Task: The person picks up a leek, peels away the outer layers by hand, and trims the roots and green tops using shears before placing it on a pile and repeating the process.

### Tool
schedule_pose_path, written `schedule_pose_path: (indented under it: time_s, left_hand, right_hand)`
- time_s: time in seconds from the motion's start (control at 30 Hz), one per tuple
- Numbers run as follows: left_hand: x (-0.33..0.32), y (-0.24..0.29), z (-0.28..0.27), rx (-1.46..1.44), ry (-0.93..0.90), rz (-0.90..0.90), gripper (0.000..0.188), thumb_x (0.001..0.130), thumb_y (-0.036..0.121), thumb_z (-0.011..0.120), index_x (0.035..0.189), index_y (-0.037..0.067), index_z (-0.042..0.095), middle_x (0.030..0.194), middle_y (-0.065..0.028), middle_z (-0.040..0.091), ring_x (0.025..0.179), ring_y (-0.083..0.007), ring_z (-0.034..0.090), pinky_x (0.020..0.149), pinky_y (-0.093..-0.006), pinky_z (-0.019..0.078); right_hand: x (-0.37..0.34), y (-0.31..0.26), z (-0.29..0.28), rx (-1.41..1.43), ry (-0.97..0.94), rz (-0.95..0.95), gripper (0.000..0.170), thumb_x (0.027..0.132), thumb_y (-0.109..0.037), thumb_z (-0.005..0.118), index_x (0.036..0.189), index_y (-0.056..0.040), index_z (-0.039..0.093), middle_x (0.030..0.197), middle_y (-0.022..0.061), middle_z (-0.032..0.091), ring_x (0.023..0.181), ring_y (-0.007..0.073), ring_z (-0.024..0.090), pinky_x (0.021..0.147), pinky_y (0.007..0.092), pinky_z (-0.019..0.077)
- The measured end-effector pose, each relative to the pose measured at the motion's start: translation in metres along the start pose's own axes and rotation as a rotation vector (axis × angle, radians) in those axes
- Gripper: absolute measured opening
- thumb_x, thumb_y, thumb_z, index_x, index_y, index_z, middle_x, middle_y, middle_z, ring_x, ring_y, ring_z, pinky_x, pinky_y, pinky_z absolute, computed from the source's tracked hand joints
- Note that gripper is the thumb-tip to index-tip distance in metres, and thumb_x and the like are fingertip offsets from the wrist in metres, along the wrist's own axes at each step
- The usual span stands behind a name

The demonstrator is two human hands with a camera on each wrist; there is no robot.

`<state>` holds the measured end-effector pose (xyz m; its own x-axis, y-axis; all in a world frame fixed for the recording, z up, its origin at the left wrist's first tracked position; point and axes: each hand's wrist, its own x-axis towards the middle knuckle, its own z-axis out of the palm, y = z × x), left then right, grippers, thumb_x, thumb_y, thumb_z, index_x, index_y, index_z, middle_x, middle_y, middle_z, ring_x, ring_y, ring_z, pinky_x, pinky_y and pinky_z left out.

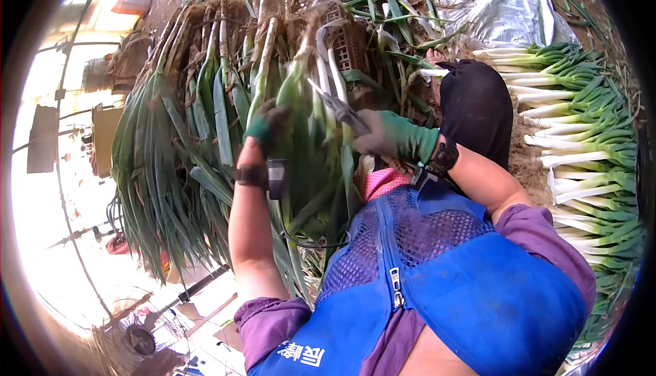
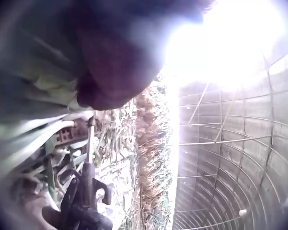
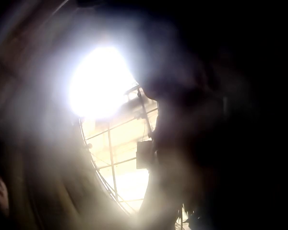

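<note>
My left hand (image 1: 273, 122), in a green and dark glove, grips a large green onion (image 1: 295, 79) by its leafy stalk; its root end points away from me and looks blurred. To the right, my gloved right hand (image 1: 393, 135) holds an air blow gun (image 1: 342, 111), its thin nozzle directed at the stalks beside the left hand. The left wrist view shows the blow gun (image 2: 84, 203) with its long nozzle upward, below a dark, blurred hand (image 2: 117, 72). The right wrist view is mostly dark and blurred.
Untrimmed green onions (image 1: 164, 144) with soil-covered roots lie piled on the left. Cleaned ones with white stems (image 1: 567, 137) are lined up on the right. A brown plastic crate (image 1: 348, 51) and silvery sheeting (image 1: 492, 4) lie ahead. A fan (image 1: 140, 338) stands at lower left.
</note>
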<state>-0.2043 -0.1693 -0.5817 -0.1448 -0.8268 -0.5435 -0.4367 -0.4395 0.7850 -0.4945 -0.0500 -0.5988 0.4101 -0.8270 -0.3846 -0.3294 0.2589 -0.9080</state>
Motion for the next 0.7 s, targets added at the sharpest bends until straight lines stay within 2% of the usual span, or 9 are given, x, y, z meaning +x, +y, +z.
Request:
schedule_pose_path:
  time_s: [0.1,0.13,0.23,0.3,0.47,0.53,0.63,0.7]
  left_hand:
    - [0.018,-0.021,0.018,0.083,0.118,-0.019,0.044,0.090,0.038,0.068,0.117,0.003,0.067,0.095,-0.0060,0.069,0.080,-0.0171,0.062,0.070,-0.0326,0.0500]
    - [0.023,-0.025,0.019,0.124,0.131,-0.013,0.045,0.091,0.040,0.066,0.116,0.003,0.068,0.095,-0.0060,0.069,0.080,-0.0170,0.062,0.070,-0.0329,0.0499]
    - [0.031,-0.034,0.019,0.196,0.161,-0.007,0.048,0.093,0.046,0.063,0.113,0.002,0.069,0.093,-0.0058,0.069,0.079,-0.0167,0.061,0.071,-0.0334,0.0497]
    - [0.034,-0.034,0.021,0.174,0.156,-0.015,0.050,0.094,0.049,0.060,0.109,0.002,0.070,0.091,-0.0053,0.069,0.079,-0.0166,0.061,0.070,-0.0333,0.0495]
    - [0.025,-0.031,0.024,0.213,0.063,-0.075,0.043,0.090,0.040,0.071,0.111,0.003,0.070,0.092,-0.0048,0.070,0.081,-0.0153,0.064,0.072,-0.0315,0.0515]
    - [0.013,-0.013,0.027,0.125,0.050,-0.110,0.043,0.088,0.038,0.074,0.113,0.003,0.070,0.093,-0.0048,0.071,0.083,-0.0148,0.064,0.074,-0.0304,0.0516]
    - [0.006,0.002,0.029,0.105,0.026,-0.051,0.045,0.086,0.038,0.073,0.109,0.000,0.067,0.096,-0.0119,0.071,0.083,-0.0178,0.067,0.076,-0.0321,0.0545]
    - [-0.003,0.019,0.035,0.087,0.057,-0.156,0.045,0.091,0.041,0.067,0.114,0.003,0.068,0.099,-0.0099,0.071,0.086,-0.0173,0.066,0.077,-0.0314,0.0533]
  right_hand:
    - [-0.015,0.006,0.009,-0.100,-0.070,-0.015,0.048,0.074,-0.037,0.071,0.101,0.0006,0.058,0.089,0.0175,0.067,0.082,0.0257,0.066,0.074,0.0388,0.0504]
    - [-0.019,0.011,0.014,-0.140,0.011,-0.059,0.046,0.070,-0.038,0.071,0.096,-0.0009,0.062,0.083,0.0195,0.067,0.080,0.0335,0.067,0.073,0.0427,0.0518]
    - [-0.018,0.016,0.006,-0.057,0.027,0.114,0.045,0.070,-0.037,0.071,0.095,-0.0010,0.062,0.083,0.0196,0.067,0.079,0.0338,0.067,0.072,0.0429,0.0519]
    - [-0.015,0.014,0.006,-0.067,0.038,0.101,0.045,0.070,-0.038,0.071,0.095,-0.0008,0.062,0.084,0.0200,0.068,0.081,0.0339,0.068,0.073,0.0426,0.0521]
    - [-0.016,0.005,0.019,-0.186,0.026,0.050,0.045,0.070,-0.037,0.070,0.095,-0.0005,0.062,0.087,0.0209,0.069,0.083,0.0340,0.068,0.075,0.0419,0.0524]
    - [-0.015,0.000,0.015,-0.179,0.028,0.134,0.044,0.071,-0.036,0.069,0.095,0.0002,0.062,0.087,0.0210,0.069,0.083,0.0344,0.068,0.076,0.0417,0.0523]
    - [-0.013,0.007,0.011,-0.147,0.047,0.177,0.044,0.070,-0.035,0.069,0.095,0.0009,0.062,0.087,0.0206,0.069,0.083,0.0343,0.068,0.076,0.0415,0.0523]
    - [-0.015,0.007,0.011,-0.115,0.046,0.174,0.045,0.070,-0.035,0.070,0.096,0.0014,0.062,0.087,0.0201,0.069,0.082,0.0338,0.068,0.075,0.0412,0.0523]
